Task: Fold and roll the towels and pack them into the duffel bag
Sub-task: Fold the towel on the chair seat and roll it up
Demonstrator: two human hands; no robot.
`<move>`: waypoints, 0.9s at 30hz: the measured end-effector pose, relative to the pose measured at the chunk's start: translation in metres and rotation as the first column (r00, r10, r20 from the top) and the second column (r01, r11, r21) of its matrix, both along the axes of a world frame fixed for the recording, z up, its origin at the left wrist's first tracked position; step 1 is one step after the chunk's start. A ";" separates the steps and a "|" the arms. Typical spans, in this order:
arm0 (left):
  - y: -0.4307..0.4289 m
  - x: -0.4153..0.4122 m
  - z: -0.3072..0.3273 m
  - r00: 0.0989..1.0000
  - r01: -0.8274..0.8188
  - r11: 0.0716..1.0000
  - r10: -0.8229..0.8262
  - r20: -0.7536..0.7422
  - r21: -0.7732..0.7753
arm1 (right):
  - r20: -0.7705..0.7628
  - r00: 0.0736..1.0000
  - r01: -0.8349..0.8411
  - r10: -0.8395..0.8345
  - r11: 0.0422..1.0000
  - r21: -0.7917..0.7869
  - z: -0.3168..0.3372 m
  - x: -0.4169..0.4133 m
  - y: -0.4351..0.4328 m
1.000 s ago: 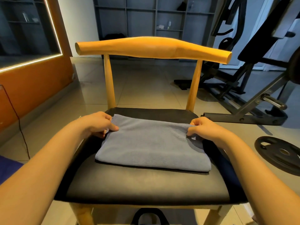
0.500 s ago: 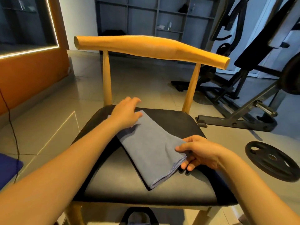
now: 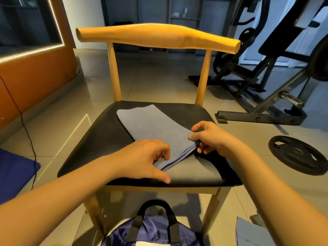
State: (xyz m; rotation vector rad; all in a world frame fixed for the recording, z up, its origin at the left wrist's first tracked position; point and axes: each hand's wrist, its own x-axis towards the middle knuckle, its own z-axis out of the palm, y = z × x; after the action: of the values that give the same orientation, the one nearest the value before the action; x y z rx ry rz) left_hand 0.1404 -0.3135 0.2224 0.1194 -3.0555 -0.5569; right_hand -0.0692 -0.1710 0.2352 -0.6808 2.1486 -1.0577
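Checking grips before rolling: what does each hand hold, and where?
The right hand pinches the grey towel at the right corner of its near end. The left hand curls at the left corner; its grip cannot be told.
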 end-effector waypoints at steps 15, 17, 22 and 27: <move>0.008 0.032 -0.019 0.949 0.005 0.927 -0.122 -0.291 -0.374 | -0.756 0.638 -0.262 0.149 0.965 -0.031 -0.008 0.016 0.032; 0.009 0.035 -0.019 0.956 -0.071 0.966 -0.005 -0.293 -0.248 | -0.752 0.607 -0.399 0.257 0.917 -0.009 -0.006 0.021 0.036; 0.011 0.039 -0.017 0.940 -0.276 0.953 0.295 -0.174 0.123 | -0.729 0.500 -0.537 0.467 0.828 0.163 -0.016 0.033 0.038; 0.008 0.045 -0.016 0.897 -0.401 0.861 0.439 -0.057 0.313 | -0.828 0.382 -0.512 0.411 0.840 0.180 -0.022 0.038 0.033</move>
State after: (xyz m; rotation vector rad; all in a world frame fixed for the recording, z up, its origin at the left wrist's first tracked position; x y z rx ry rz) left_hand 0.1853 -0.3051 0.2062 0.7128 -2.6722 -0.9313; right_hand -0.0310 -0.1378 0.2128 -2.0907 2.3667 -0.5230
